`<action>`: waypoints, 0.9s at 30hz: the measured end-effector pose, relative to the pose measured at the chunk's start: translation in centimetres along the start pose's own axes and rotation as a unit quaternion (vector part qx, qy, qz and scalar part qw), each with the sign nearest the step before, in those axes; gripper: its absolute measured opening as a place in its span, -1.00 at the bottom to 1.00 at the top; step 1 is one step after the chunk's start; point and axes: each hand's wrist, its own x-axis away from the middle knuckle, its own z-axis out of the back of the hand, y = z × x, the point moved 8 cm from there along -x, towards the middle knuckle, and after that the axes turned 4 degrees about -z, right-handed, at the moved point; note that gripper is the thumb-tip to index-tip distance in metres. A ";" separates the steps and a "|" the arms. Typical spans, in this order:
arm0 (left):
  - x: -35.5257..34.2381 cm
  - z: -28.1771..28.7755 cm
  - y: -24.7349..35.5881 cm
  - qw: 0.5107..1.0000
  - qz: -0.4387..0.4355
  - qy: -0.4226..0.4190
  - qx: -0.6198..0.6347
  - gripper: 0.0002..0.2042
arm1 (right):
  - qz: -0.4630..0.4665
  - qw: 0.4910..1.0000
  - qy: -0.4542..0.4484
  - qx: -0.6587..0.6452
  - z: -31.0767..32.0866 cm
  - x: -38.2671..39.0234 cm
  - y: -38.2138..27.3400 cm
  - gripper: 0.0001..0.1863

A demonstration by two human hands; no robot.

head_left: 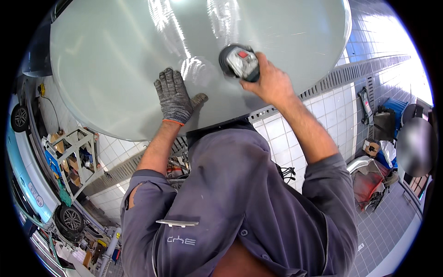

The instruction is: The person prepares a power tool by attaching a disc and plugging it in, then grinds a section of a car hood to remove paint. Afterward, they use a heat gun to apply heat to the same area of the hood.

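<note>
A large, pale grey-green curved panel, like a car bonnet, spreads out in front of me. My left hand wears a grey knitted glove with an orange cuff. It rests flat on the panel's near part, fingers stretched out and thumb apart, holding nothing. Bare, my right hand is closed round a compact sander or polisher with a grey and black body, a red spot and a round dark head. The tool is over the panel, right of the left hand; its pad's underside is hidden. Bright streaks shine on the panel.
A light blue car stands at the left beside a metal rack full of parts. A slotted floor drain crosses the white tiles. At the right are a cardboard box and a red and grey bag-like item.
</note>
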 end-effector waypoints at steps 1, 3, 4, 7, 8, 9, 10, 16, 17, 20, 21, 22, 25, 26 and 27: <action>-0.2 0.0 0.0 1.000 -0.002 -0.003 0.000 0.20 | 0.023 1.000 0.008 0.016 -0.5 0.5 0.3 -0.06; -0.4 0.0 -0.3 1.000 -0.004 0.004 -0.006 0.20 | 0.072 0.996 0.021 0.048 -2.1 2.3 1.4 -0.06; -0.3 -0.4 -0.5 1.000 -0.008 0.015 -0.011 0.20 | 0.032 0.997 -0.070 0.032 -3.4 4.2 2.0 -0.03; -0.8 -0.1 -0.2 1.000 0.001 -0.013 -0.008 0.20 | 0.102 0.994 -0.006 0.040 -4.1 6.2 3.0 0.01; -0.8 0.1 0.0 0.999 0.004 -0.037 -0.007 0.21 | 0.064 0.998 0.001 0.024 -3.6 4.9 2.9 -0.01; -1.0 0.5 0.1 0.998 0.017 -0.061 -0.012 0.21 | 0.027 1.000 0.008 0.007 -2.7 2.8 2.4 -0.03; -1.2 1.1 0.4 0.996 0.030 -0.085 -0.014 0.21 | -0.012 1.000 0.022 -0.008 -1.3 1.3 1.8 -0.05; -0.8 0.9 0.6 0.996 0.034 -0.080 -0.017 0.20 | -0.009 0.997 -0.063 0.042 -3.9 6.9 5.9 -0.05; -0.9 0.9 0.7 0.995 0.039 -0.090 -0.022 0.20 | 0.010 0.999 -0.035 0.032 -3.4 6.7 5.3 -0.06; -0.7 0.8 0.8 0.998 0.013 -0.038 -0.044 0.19 | -0.034 0.999 0.022 0.023 -0.7 2.0 3.6 -0.12; -0.4 0.6 0.9 0.999 0.009 -0.024 -0.041 0.19 | -0.019 0.999 0.014 0.023 -1.4 2.9 4.3 -0.12; -0.3 0.7 0.8 0.999 0.006 -0.006 -0.037 0.19 | -0.002 1.000 0.009 0.024 -2.2 4.1 5.4 -0.12; -0.2 1.1 1.1 0.998 -0.001 0.032 -0.045 0.10 | 0.011 0.997 -0.034 0.062 -3.0 7.7 5.4 -0.06; -0.2 1.4 1.5 0.998 -0.002 0.043 -0.051 0.06 | 0.026 0.998 -0.021 0.046 -2.7 7.1 5.4 -0.06; -0.5 1.6 1.6 0.998 -0.002 0.037 -0.053 0.06 | 0.041 0.999 -0.008 0.030 -2.2 6.0 5.2 -0.05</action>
